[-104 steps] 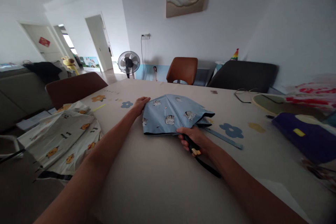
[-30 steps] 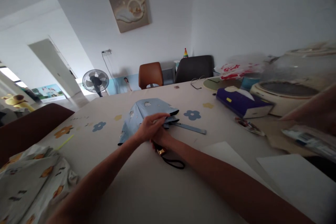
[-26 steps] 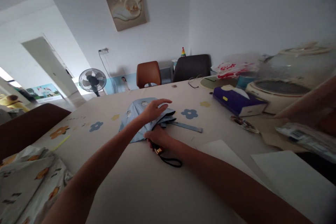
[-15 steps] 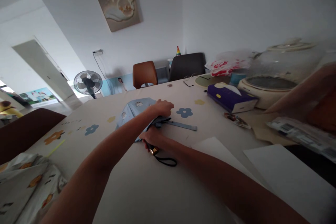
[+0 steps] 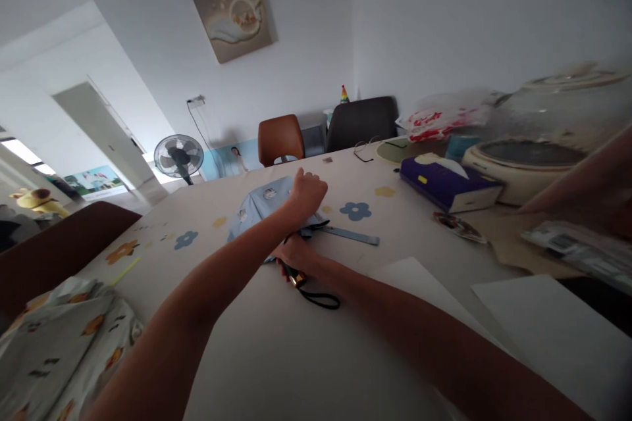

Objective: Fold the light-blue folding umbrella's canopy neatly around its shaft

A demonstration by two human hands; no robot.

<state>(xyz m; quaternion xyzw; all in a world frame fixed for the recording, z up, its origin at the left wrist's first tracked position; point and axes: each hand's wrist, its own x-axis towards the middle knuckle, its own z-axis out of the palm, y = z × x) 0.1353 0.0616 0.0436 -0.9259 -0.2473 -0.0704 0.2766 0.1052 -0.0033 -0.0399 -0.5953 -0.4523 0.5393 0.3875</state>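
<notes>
A light blue folding umbrella [image 5: 257,207] with small cartoon prints lies collapsed on the table [image 5: 306,355]. My right hand [image 5: 295,254] is wrapped round its dark handle [image 5: 295,276], from which a black wrist loop [image 5: 320,299] trails toward me. My left hand [image 5: 307,194] is closed on a fold of the blue canopy at the umbrella's right side, lifted a little above the table. The umbrella's blue closing strap [image 5: 353,235] lies flat, pointing right.
A second, pale patterned umbrella [image 5: 59,342] lies at the left edge. To the right are a purple tissue box [image 5: 447,187], a rice cooker [image 5: 528,164], white sheets [image 5: 553,335] and another person's arm [image 5: 582,181]. Chairs [image 5: 280,138] and a fan [image 5: 178,156] stand beyond the table.
My left hand went from the umbrella's left side over to its right side, closed on the canopy fabric and lifted slightly. My right hand kept hold of the handle.
</notes>
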